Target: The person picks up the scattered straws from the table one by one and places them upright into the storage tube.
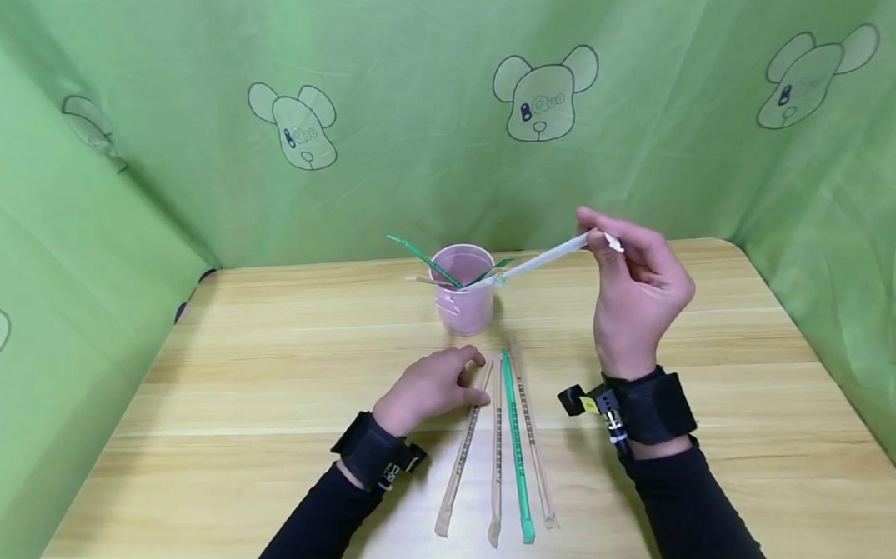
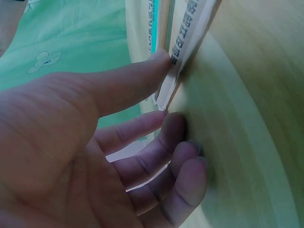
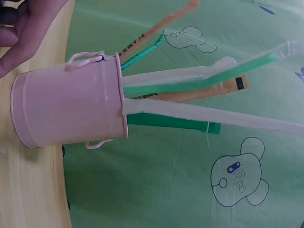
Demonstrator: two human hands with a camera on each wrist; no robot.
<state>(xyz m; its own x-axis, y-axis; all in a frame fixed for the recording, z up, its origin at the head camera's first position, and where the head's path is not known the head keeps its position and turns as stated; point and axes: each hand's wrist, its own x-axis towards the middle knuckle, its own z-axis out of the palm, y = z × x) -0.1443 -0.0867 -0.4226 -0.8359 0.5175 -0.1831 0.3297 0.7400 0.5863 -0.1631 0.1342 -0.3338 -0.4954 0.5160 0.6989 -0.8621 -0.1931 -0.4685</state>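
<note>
Partly done: several straws [image 3: 171, 122] already in the pink bucket [image 1: 465, 315], upper centre. Right hand [image 1: 639, 288] pinches a white straw [image 1: 550, 256], far end at bucket mouth. Four wrapped straws [image 1: 518, 441] left, lower centre; left hand [image 1: 430, 389] beside leftmost, fingers loosely bent, thumb and forefinger apart.

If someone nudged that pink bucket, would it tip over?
The pink bucket might tip, since long straws stick out above its rim. Its thin-looking rim suggests it is probably light. Toppled, its round body might roll.

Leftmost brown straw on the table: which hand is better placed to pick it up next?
Likely the left hand, at the far end of that brown straw; the right hand pinches a white straw.
</note>
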